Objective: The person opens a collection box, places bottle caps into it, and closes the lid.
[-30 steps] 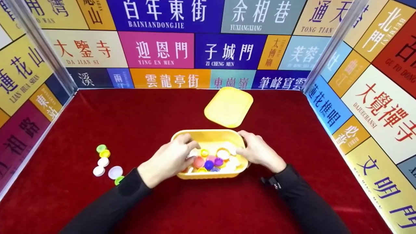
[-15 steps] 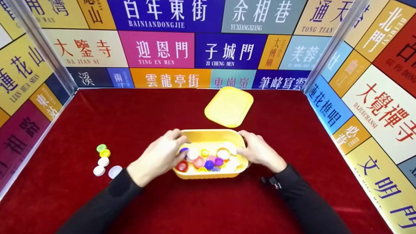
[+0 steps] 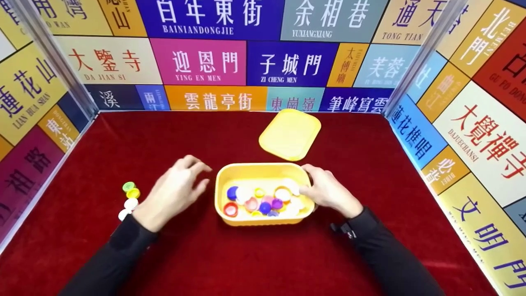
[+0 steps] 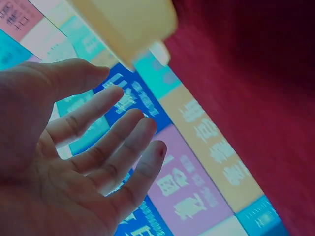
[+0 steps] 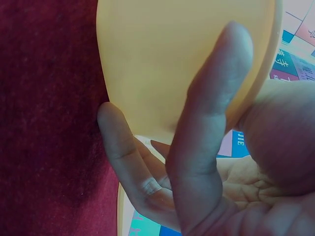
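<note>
Gripping a yellow tub (image 3: 263, 172) of round caps (image 3: 277, 204): right hand (image 3: 328, 191)

Sleeves (image 3: 390, 250), two: black, matt; small dark fitting (image 3: 348, 232) at the right cuff.

Worktop (image 3: 263, 259): covered in deep red cloth, velvety nap.

Left hand (image 3: 174, 191): just left of the tub, not touching it; fingers spread apart and half bent, holding nothing. Its wrist overlaps the lower white disc in the head view.

Loose discs: one green (image 3: 128, 187), one yellow (image 3: 132, 193), two white (image 3: 131, 204), in a short slanting line on the left of the worktop.

Tub: upright, mid-worktop; smooth, rounded rectangle. Contents heaped: red cap (image 3: 231, 209), blue cap (image 3: 232, 193), pink and purple ones, white pieces (image 3: 245, 195) blurred by glare. Right hand's fingers curl about its right end, thumb inside the wall, masking that part.

Lid (image 3: 290, 135): yellow, thin, round-cornered, lying behind the tub and apart from it.

Posts (image 3: 423, 57): silver, metallic-looking, one in each far corner.

Wall panels (image 3: 197, 63): printed rectangles, many colours, large Chinese characters.
</note>
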`<state>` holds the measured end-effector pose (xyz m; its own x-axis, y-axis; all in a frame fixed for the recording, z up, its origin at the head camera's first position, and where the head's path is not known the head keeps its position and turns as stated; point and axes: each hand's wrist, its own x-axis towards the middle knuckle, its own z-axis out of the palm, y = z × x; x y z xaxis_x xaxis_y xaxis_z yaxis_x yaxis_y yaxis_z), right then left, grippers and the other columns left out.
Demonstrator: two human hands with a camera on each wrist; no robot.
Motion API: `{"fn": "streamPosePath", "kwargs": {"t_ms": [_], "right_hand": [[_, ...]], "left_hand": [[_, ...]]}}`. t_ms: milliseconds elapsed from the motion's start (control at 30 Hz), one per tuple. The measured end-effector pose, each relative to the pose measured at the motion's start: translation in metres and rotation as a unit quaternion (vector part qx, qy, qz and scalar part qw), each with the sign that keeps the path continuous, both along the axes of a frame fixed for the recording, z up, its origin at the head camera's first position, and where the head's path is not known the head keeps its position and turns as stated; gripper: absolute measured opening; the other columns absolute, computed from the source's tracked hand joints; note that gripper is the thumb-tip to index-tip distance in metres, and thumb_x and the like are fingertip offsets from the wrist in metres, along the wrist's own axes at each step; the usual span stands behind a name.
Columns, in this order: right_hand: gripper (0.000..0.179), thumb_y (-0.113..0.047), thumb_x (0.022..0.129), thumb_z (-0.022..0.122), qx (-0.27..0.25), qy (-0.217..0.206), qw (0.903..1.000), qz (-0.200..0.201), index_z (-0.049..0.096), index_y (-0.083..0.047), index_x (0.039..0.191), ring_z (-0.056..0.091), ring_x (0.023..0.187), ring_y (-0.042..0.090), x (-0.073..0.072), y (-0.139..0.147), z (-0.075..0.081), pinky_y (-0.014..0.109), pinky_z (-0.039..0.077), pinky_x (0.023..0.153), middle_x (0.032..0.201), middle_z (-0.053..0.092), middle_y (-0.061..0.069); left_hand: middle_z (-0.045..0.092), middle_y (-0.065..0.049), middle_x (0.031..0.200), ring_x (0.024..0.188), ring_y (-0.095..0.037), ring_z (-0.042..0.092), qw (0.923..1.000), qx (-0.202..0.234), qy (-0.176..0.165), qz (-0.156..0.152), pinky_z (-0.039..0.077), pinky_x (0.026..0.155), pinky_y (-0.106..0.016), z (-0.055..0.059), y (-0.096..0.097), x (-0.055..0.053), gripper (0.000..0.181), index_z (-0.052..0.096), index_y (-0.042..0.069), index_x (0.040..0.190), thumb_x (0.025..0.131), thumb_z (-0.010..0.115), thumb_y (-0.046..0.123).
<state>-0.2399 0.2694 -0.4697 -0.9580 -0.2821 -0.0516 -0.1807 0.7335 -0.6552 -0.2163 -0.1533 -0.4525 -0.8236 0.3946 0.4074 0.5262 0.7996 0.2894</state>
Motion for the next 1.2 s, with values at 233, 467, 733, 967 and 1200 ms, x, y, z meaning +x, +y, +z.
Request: {"fn": "streamPosePath", "kwargs": {"t_ms": [233, 467, 733, 967, 1200], "right_hand": [[0.05, -0.011, 0.101, 0.077, 0.007, 0.005, 1.0, 0.001, 0.068, -0.004, 0.15, 0.078, 0.073, 0.022, -0.002, 0.001, 0.0, 0.032, 0.063, 0.055, 0.125, 0.08, 0.024], [0.049, -0.012, 0.101, 0.079, 0.019, 0.019, 0.9996, 0.002, 0.07, -0.004, 0.148, 0.079, 0.079, 0.022, -0.002, 0.001, -0.001, 0.031, 0.064, 0.062, 0.124, 0.081, 0.021], [0.048, -0.012, 0.102, 0.078, 0.005, 0.01, 0.9999, 0.002, 0.069, -0.003, 0.149, 0.077, 0.07, 0.023, -0.001, 0.003, -0.001, 0.032, 0.062, 0.054, 0.123, 0.08, 0.023], [0.049, -0.012, 0.102, 0.078, 0.011, 0.013, 0.9999, 0.0, 0.069, -0.004, 0.149, 0.078, 0.073, 0.024, -0.001, 0.003, 0.001, 0.032, 0.063, 0.057, 0.126, 0.08, 0.023], [0.048, -0.012, 0.102, 0.08, 0.028, 0.021, 0.9994, 0.0, 0.069, -0.004, 0.149, 0.078, 0.101, 0.028, -0.001, 0.001, 0.0, 0.039, 0.067, 0.085, 0.131, 0.08, 0.019]], "left_hand": [[0.074, -0.023, 0.128, 0.116, -0.049, 0.074, 0.998, 0.011, -0.031, 0.055, 0.067, 0.096, -0.064, -0.009, -0.039, -0.006, 0.028, 0.082, 0.004, 0.13, 0.104, 0.083, 0.012], [0.068, -0.035, 0.138, 0.124, -0.063, 0.066, 0.9861, 0.008, -0.084, 0.143, 0.06, 0.094, -0.08, -0.011, -0.077, -0.009, 0.038, 0.078, 0.002, 0.138, 0.104, 0.081, 0.018], [0.059, -0.045, 0.135, 0.121, -0.067, 0.061, 0.9629, -0.005, -0.174, 0.206, 0.06, 0.095, -0.082, -0.015, -0.113, -0.01, 0.053, 0.068, -0.011, 0.146, 0.107, 0.078, 0.025], [0.069, -0.045, 0.123, 0.112, -0.06, 0.067, 0.968, -0.001, -0.165, 0.189, 0.06, 0.099, -0.074, -0.018, -0.119, -0.013, 0.045, 0.072, -0.016, 0.134, 0.104, 0.08, 0.017], [0.067, -0.044, 0.117, 0.108, -0.062, 0.068, 0.9592, -0.006, -0.172, 0.224, 0.062, 0.091, -0.074, -0.019, -0.123, -0.011, 0.038, 0.076, -0.013, 0.125, 0.103, 0.08, 0.017]]}}
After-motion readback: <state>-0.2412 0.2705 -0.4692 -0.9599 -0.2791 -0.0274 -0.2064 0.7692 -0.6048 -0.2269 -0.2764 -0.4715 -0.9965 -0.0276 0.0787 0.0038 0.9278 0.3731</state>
